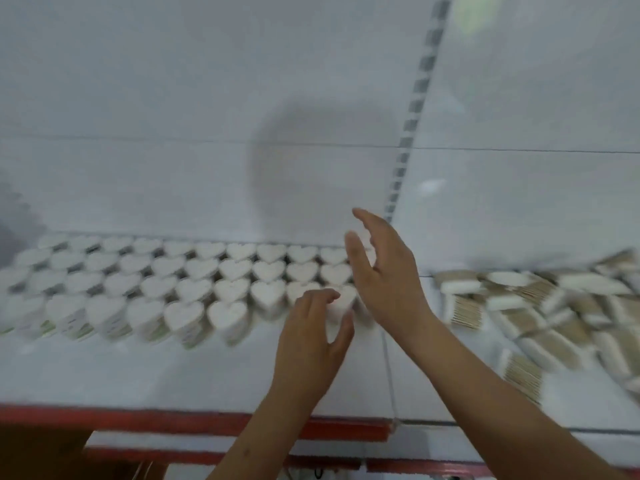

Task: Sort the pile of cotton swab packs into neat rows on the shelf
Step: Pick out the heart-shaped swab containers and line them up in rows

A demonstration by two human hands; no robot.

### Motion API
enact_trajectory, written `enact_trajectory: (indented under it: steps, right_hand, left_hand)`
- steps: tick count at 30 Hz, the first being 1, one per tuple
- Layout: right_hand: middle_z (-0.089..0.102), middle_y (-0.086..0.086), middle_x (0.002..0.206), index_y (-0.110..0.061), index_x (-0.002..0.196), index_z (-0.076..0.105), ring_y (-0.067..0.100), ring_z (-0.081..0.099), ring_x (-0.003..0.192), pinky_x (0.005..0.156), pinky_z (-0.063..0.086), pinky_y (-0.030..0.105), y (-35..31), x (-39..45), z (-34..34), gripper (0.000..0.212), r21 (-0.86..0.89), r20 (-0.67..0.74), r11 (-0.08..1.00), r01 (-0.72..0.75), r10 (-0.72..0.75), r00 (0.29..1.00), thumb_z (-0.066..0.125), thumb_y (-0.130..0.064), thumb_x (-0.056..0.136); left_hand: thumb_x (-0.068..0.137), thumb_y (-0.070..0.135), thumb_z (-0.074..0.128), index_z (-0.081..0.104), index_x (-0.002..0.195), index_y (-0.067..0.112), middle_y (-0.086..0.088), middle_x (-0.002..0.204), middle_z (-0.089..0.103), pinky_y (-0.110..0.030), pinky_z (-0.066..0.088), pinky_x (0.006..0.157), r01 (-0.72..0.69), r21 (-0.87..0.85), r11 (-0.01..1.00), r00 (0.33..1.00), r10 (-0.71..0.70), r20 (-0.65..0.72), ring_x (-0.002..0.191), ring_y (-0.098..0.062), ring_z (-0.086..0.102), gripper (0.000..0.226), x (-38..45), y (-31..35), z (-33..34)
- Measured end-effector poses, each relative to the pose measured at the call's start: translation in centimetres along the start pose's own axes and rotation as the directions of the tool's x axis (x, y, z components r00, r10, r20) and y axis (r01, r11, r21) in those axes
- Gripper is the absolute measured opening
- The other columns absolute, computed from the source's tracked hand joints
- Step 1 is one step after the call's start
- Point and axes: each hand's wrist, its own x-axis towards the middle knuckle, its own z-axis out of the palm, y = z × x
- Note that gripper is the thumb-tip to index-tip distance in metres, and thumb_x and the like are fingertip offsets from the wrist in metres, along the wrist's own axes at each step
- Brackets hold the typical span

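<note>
White heart packs [235, 268] look light and rigid; pinch the sides. Left hand [311, 327] grips one pack [341, 299], right hand [384, 271] hovers flat, empty.

White heart-shaped cotton swab packs [194, 271] stand upright in four neat rows on the white shelf [173, 368], while flat wooden-stick swab packs [561, 313] lie jumbled at right.

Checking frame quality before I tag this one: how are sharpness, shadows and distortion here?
Head view: motion blur throughout, worst on the loose pile of flat wooden-stick swab packs; white heart-shaped packs soft but readable; a round shadow on the white back panel; wide-angle bending tilts the slotted shelf upright.
</note>
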Motion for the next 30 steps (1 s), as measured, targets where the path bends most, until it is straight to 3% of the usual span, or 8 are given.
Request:
enact_trajectory:
  steps: [3,6,9,13,17,20,26,30]
  right_hand:
    - [0.041,-0.004,0.153,-0.019,0.150,0.039,0.011,0.034,0.142,0.113,0.023,0.020,1.7,1.7,-6.0,0.053,-0.170,-0.118,0.985,-0.022,0.002,0.993,0.038,-0.046,0.103]
    - [0.039,-0.001,0.154,-0.016,0.150,0.037,0.014,0.032,0.142,0.115,0.022,0.024,4.5,1.7,-11.8,0.056,-0.249,-0.223,0.962,-0.112,0.055,0.973,0.039,-0.046,0.103]
    - [0.039,-0.002,0.154,-0.017,0.151,0.036,0.015,0.033,0.142,0.116,0.026,0.029,7.1,0.3,-17.2,0.056,-0.213,-0.289,0.957,-0.196,0.130,0.948,0.038,-0.047,0.103]
    - [0.038,-0.002,0.154,-0.017,0.151,0.036,0.014,0.031,0.143,0.115,0.024,0.027,10.4,-3.3,-25.9,0.057,-0.260,-0.341,0.943,-0.209,0.113,0.933,0.037,-0.049,0.104]
    - [0.038,-0.001,0.154,-0.017,0.151,0.036,0.016,0.030,0.143,0.108,0.018,0.020,14.6,-8.2,-37.9,0.057,-0.357,-0.398,0.902,-0.242,0.088,0.913,0.035,-0.049,0.104]
    - [0.041,0.003,0.153,-0.015,0.149,0.039,0.021,0.034,0.142,0.112,0.024,0.028,18.2,-12.2,-47.3,0.057,-0.396,-0.454,0.872,-0.288,0.086,0.887,0.036,-0.049,0.104]
    - [0.041,0.001,0.153,-0.018,0.149,0.039,0.018,0.034,0.142,0.107,0.022,0.023,24.2,-19.3,-61.6,0.056,-0.380,-0.601,0.806,-0.453,0.157,0.784,0.035,-0.051,0.103]
    - [0.040,0.002,0.154,-0.020,0.149,0.039,0.019,0.035,0.142,0.107,0.021,0.025,27.8,-21.6,-68.6,0.056,-0.363,-0.665,0.764,-0.533,0.188,0.723,0.034,-0.051,0.103]
  left_hand:
    - [0.098,0.051,0.043,0.054,0.132,0.020,0.010,0.127,0.058,-0.020,0.042,0.098,-0.135,-0.078,0.988,0.979,0.146,0.143,0.119,-0.004,0.050,0.048,1.8,4.6,4.0]
    - [0.097,0.052,0.041,0.053,0.134,0.023,0.011,0.129,0.055,-0.016,0.035,0.099,-0.222,-0.143,0.965,0.939,0.251,0.235,0.119,-0.004,0.048,0.048,1.8,8.7,8.1]
    - [0.095,0.052,0.043,0.052,0.134,0.028,0.017,0.127,0.054,-0.012,0.035,0.097,-0.235,-0.225,0.945,0.921,0.291,0.260,0.116,0.000,0.048,0.046,0.3,12.9,11.9]
    - [0.095,0.052,0.042,0.053,0.133,0.025,0.013,0.128,0.054,-0.025,0.044,0.100,-0.252,-0.275,0.928,0.897,0.331,0.293,0.119,-0.005,0.050,0.048,-3.0,19.4,17.9]
    - [0.095,0.051,0.043,0.053,0.130,0.024,0.012,0.124,0.053,-0.030,0.046,0.097,-0.279,-0.321,0.905,0.874,0.378,0.306,0.117,-0.006,0.049,0.046,-6.0,28.2,24.6]
    - [0.094,0.052,0.041,0.053,0.131,0.025,0.011,0.126,0.053,-0.029,0.046,0.098,-0.308,-0.355,0.883,0.838,0.429,0.338,0.119,-0.008,0.049,0.048,-8.5,35.3,29.8]
    - [0.093,0.055,0.041,0.054,0.130,0.025,0.012,0.127,0.054,-0.028,0.046,0.099,-0.349,-0.402,0.847,0.770,0.503,0.392,0.118,-0.005,0.048,0.049,-11.8,45.6,38.9]
    - [0.094,0.046,0.055,0.053,0.132,0.026,0.011,0.127,0.053,-0.029,0.049,0.093,-0.348,-0.446,0.825,0.715,0.541,0.442,0.115,-0.006,0.048,0.043,-12.5,51.1,44.7]
